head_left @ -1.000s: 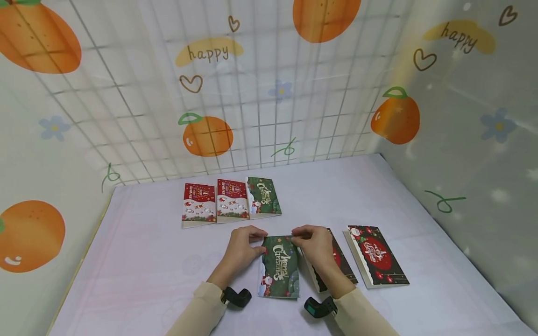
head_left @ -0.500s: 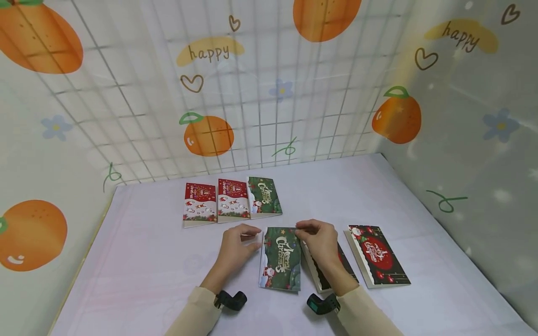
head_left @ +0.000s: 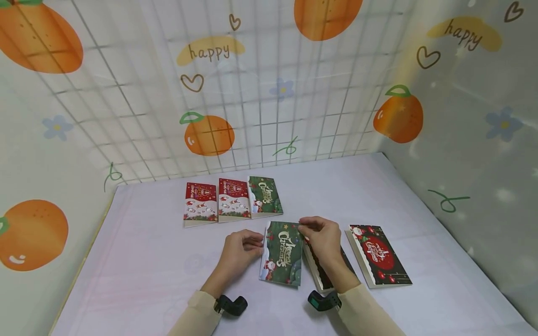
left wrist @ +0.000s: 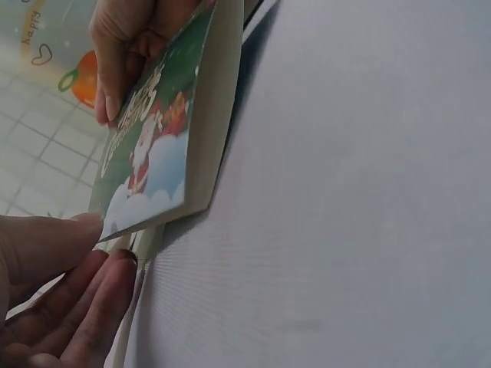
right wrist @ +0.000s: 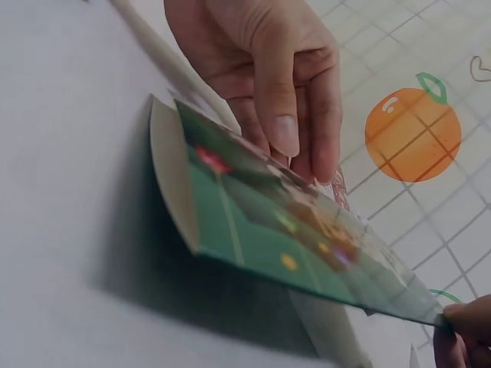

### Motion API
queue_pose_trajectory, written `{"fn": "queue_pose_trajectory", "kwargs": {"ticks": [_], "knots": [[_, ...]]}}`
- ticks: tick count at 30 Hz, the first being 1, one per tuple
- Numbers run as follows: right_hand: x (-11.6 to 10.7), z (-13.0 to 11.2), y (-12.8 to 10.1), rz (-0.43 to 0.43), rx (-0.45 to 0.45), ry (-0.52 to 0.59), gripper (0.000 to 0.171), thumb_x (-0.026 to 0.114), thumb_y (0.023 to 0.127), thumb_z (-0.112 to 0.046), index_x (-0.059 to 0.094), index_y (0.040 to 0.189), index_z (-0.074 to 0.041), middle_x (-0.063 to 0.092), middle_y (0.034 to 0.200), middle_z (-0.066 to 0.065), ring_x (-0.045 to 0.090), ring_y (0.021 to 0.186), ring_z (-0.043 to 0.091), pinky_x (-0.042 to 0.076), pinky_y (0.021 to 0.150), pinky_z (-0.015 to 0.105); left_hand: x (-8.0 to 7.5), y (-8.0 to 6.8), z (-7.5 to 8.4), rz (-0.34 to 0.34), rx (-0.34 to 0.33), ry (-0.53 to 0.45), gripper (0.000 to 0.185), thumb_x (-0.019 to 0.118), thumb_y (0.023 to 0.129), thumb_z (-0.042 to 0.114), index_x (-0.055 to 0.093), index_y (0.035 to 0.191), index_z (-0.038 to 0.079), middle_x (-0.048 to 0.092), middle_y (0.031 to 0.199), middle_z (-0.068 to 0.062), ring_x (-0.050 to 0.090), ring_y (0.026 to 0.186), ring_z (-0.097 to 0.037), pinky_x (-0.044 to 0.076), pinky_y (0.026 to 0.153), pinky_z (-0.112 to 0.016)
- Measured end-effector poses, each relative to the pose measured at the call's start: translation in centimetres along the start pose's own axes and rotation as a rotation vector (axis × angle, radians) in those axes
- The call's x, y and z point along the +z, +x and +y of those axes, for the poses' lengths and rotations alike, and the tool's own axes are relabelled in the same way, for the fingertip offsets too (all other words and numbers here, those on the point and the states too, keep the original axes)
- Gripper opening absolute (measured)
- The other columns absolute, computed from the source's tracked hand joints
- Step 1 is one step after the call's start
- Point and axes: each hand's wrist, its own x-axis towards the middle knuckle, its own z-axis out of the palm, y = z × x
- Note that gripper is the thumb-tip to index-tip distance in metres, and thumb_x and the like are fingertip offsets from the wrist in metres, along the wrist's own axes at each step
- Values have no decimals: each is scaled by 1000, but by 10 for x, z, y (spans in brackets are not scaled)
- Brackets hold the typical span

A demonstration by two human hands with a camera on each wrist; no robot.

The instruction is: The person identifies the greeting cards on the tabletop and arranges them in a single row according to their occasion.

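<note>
Now the green card (head_left: 281, 253) lies farther from the person than a second ago, moved toward 12 o'clock on the table (head_left: 138, 280), closer to the row of three cards (head_left: 232, 200). The left hand (head_left: 240, 249) is at 9 o'clock of the card, its fingers (left wrist: 73, 307) curled at the card's left edge and touching it. The right hand (head_left: 321, 235) pinches the top right corner, which looks lifted. This suggests the card is being carried to the row. At 3 o'clock lie a half-hidden dark card (head_left: 318, 270) and a red card (head_left: 378, 254). White cloth covers the table; behind it stand a wire grid (head_left: 269, 116) and orange-printed walls (head_left: 462, 140).
</note>
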Motion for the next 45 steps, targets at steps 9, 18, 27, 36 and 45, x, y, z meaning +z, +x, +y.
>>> {"fn": "queue_pose_trajectory", "kwargs": {"ticks": [9,18,27,36,45], "knots": [[-1,-1,1,26,42,56,17,79,92,-2,79,109,-1,78,105,12,69,93,15,56,72,19,3,1,1,12,2,-81,26,79,87,-11,76,111,-3,76,102,-15,73,91,-22,62,81,-25],[-3,-2,2,53,121,92,17,79,94,-5,80,111,-3,76,109,12,68,91,18,53,67,25,6,1,-4,12,94,-203,30,81,85,-9,78,113,2,73,107,-14,71,94,-20,62,84,-28],[1,-6,3,69,121,157,21,78,92,2,77,113,4,77,106,13,69,89,14,56,71,21,6,-2,4,13,147,-280,35,79,88,-8,75,122,3,66,119,-15,69,100,-22,61,89,-30],[0,-8,-1,13,68,212,26,78,94,-4,75,119,3,75,106,13,69,90,14,58,76,20,3,1,4,70,207,-307,31,78,88,-9,75,118,-4,67,116,-20,68,99,-27,60,91,-30],[-1,-14,-14,-33,-39,179,25,80,94,-8,77,118,-5,74,102,16,69,89,17,57,70,23,-2,6,6,169,267,-346,33,78,86,-13,72,118,-11,66,117,-27,67,96,-22,61,90,-29]]}}
